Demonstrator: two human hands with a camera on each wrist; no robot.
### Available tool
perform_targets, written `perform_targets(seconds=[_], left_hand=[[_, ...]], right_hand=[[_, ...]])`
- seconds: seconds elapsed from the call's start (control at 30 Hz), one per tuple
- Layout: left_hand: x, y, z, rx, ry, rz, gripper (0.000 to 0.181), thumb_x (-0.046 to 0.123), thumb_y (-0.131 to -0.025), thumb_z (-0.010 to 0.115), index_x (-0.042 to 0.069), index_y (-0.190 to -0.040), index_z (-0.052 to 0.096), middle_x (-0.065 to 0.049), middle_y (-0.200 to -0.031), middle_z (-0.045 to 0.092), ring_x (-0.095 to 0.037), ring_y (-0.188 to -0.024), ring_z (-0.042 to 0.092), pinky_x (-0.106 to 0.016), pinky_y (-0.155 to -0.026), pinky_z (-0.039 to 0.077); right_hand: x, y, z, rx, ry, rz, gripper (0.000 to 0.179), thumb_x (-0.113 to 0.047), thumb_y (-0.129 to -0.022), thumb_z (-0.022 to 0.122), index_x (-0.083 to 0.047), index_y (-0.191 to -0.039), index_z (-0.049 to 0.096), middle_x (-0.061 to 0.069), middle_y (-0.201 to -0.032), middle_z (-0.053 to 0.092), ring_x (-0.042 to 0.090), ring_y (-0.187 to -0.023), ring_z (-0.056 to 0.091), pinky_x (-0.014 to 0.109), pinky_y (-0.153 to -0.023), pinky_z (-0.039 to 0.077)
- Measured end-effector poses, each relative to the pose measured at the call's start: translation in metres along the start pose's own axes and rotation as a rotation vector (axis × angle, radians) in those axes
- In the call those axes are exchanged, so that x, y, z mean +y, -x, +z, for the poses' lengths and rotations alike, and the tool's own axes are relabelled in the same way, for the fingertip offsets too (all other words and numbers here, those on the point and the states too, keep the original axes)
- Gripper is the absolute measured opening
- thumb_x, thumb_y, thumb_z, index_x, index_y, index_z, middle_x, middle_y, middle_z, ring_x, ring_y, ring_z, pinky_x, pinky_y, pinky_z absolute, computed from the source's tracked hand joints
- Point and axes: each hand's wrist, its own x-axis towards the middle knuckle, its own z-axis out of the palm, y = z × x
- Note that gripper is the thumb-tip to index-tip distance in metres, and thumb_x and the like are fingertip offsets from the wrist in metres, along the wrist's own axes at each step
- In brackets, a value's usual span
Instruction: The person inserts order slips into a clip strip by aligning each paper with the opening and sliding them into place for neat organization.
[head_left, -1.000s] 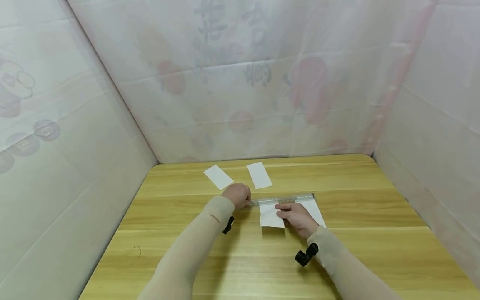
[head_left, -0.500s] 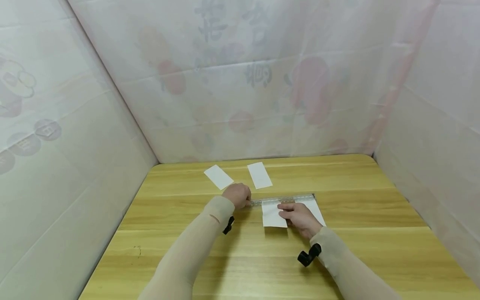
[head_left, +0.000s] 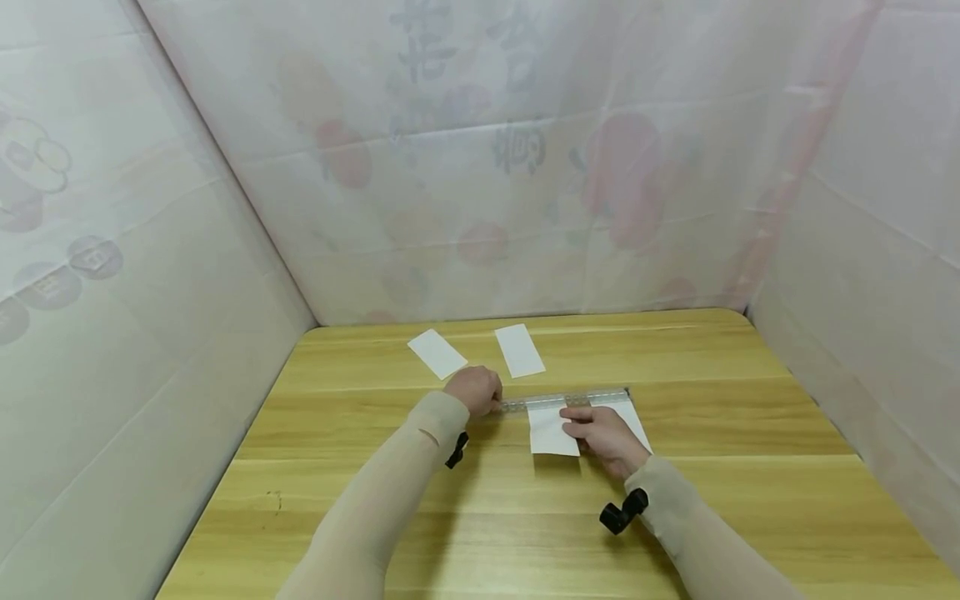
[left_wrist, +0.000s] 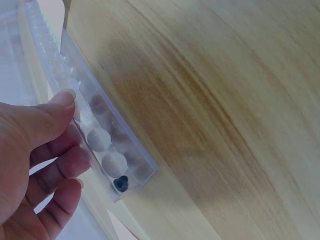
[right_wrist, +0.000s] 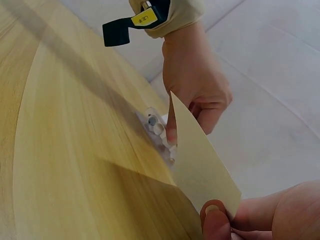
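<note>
Left hand (head_left: 474,391) clamps a clear plastic strip (head_left: 576,400) near its nine o'clock end, while right hand (head_left: 606,437) pinches a white card (head_left: 550,432) at its three o'clock edge.

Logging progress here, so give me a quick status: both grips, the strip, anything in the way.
Left grip holding clear strip; right grip pinching white card, its edge at the strip. Second card at strip's right end, possibly in the way.

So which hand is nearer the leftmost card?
Left. The left hand is by the near corner of the leftmost card; the right hand is farther right, pinching another card.
</note>
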Motion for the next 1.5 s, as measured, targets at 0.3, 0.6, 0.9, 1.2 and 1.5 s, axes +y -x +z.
perform_targets(seconds=[0.3,0.6,0.9,1.2,1.5], left_hand=[[0.003,-0.001,0.001,-0.014,0.004,-0.003,0.007,0.028,-0.088,0.072,0.023,-0.086,0.077,0.012,-0.084,0.068,-0.004,-0.074,0.061,-0.023,-0.069,0.051],[0.005,-0.001,-0.001,-0.012,0.016,-0.004,0.007,0.028,-0.088,0.072,0.023,-0.090,0.077,0.012,-0.087,0.069,-0.005,-0.078,0.062,-0.023,-0.072,0.051],[0.006,-0.001,0.001,-0.006,0.027,-0.004,0.007,0.028,-0.087,0.072,0.024,-0.088,0.077,0.012,-0.086,0.069,-0.004,-0.076,0.062,-0.023,-0.069,0.051],[0.006,0.000,0.002,-0.013,0.037,-0.010,0.007,0.028,-0.088,0.072,0.023,-0.089,0.077,0.011,-0.086,0.069,-0.005,-0.075,0.061,-0.023,-0.069,0.051],[0.006,-0.001,0.002,-0.001,0.030,-0.007,0.007,0.028,-0.088,0.072,0.023,-0.088,0.077,0.011,-0.087,0.069,-0.005,-0.076,0.062,-0.023,-0.070,0.051]], right_hand=[[0.004,0.003,-0.005,0.004,0.003,0.005,0.041,-0.009,-0.095,0.059,0.006,-0.133,0.052,0.024,-0.141,0.043,0.019,-0.092,0.052,0.030,-0.073,0.046],[0.006,0.004,-0.008,0.015,0.016,0.012,0.040,-0.009,-0.095,0.059,0.006,-0.133,0.053,0.023,-0.141,0.044,0.018,-0.092,0.053,0.029,-0.073,0.048],[0.004,0.009,-0.010,0.015,0.015,0.008,0.041,-0.008,-0.095,0.058,0.006,-0.133,0.053,0.024,-0.144,0.041,0.018,-0.093,0.054,0.030,-0.072,0.048],[0.005,0.009,-0.013,0.012,0.012,0.019,0.041,-0.009,-0.096,0.058,0.005,-0.134,0.052,0.023,-0.147,0.037,0.018,-0.094,0.053,0.030,-0.073,0.047],[0.003,0.013,-0.015,0.023,0.024,0.019,0.042,-0.009,-0.096,0.057,0.005,-0.136,0.050,0.026,-0.144,0.039,0.018,-0.093,0.054,0.030,-0.072,0.047]])
